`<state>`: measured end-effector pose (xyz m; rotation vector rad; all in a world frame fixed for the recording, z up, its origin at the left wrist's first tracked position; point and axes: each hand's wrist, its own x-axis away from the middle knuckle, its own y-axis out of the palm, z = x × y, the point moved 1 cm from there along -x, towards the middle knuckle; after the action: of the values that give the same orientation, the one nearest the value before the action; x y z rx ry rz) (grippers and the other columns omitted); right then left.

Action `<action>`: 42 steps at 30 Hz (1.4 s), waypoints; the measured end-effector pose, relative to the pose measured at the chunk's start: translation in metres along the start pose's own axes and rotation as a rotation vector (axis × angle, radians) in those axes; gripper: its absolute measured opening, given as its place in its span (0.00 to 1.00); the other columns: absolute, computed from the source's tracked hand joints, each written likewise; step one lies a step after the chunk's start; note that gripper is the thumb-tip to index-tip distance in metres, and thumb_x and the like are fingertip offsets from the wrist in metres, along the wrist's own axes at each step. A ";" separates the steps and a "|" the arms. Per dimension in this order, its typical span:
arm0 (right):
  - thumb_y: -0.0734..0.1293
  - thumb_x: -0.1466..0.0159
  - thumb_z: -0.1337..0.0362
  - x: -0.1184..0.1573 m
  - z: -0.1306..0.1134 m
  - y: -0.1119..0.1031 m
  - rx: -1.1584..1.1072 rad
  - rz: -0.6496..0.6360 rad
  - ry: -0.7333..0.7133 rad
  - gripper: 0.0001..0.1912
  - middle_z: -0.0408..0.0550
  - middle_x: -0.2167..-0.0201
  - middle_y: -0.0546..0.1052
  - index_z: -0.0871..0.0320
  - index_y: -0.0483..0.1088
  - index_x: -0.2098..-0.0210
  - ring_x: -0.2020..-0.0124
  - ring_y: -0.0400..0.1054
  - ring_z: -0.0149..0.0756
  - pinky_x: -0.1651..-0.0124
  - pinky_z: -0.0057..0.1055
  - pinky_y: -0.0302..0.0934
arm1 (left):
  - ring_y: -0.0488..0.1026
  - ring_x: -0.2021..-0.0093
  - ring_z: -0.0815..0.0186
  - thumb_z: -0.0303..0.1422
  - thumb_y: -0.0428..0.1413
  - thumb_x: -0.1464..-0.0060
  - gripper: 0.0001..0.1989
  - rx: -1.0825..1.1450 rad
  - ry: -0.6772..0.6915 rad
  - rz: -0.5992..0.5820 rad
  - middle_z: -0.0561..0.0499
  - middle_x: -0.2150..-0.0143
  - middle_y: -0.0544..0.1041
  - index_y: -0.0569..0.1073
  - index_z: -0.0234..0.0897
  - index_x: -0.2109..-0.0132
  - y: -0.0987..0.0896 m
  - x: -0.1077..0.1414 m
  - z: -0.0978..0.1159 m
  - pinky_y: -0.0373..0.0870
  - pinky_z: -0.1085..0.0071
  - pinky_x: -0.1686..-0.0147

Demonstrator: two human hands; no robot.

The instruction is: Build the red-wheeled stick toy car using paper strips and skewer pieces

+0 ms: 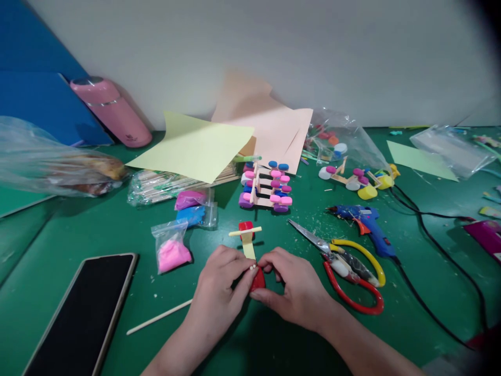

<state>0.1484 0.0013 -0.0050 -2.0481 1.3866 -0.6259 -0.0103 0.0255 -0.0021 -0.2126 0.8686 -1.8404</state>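
Note:
A small craft-stick toy car (pixel 248 249) with red clay-like ends stands on the green table between my hands. A thin pale stick (pixel 245 231) lies across its far end. My left hand (pixel 225 279) is closed in a pinch, with small white round-ended pieces (pixel 252 267) showing at its fingertips, just above the near red end. I cannot make out how long these pieces are. My right hand (pixel 294 286) curls around the near red end (pixel 258 280), thumb and fingers on the car. A loose wooden stick (pixel 158 317) lies beside my left wrist.
Scissors (pixel 344 271) and a blue glue gun (pixel 362 219) with a black cord lie right. Several finished toy cars (pixel 268 188) stand ahead. A phone (pixel 80 316), a bag of pink clay (pixel 173 253), paper sheets (pixel 199 143) and a pink flask (pixel 113 112) are left and behind.

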 end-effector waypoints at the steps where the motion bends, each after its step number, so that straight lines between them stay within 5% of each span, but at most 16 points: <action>1: 0.65 0.45 0.54 0.000 0.000 0.000 0.002 0.000 0.002 0.15 0.42 0.67 0.68 0.55 0.63 0.62 0.70 0.60 0.31 0.71 0.26 0.52 | 0.65 0.69 0.66 0.25 0.52 0.49 0.06 0.002 0.000 0.002 0.49 0.72 0.72 0.75 0.34 0.68 0.000 0.000 0.000 0.64 0.70 0.70; 42: 0.65 0.44 0.53 0.000 -0.001 -0.001 0.011 -0.006 0.008 0.15 0.42 0.67 0.68 0.55 0.64 0.62 0.69 0.61 0.32 0.70 0.26 0.53 | 0.66 0.68 0.65 0.27 0.51 0.49 0.07 -0.022 -0.008 -0.002 0.50 0.72 0.73 0.74 0.38 0.67 0.000 0.001 -0.002 0.65 0.69 0.69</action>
<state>0.1483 0.0015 -0.0032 -2.0440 1.3794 -0.6433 -0.0115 0.0251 -0.0036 -0.2351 0.8841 -1.8315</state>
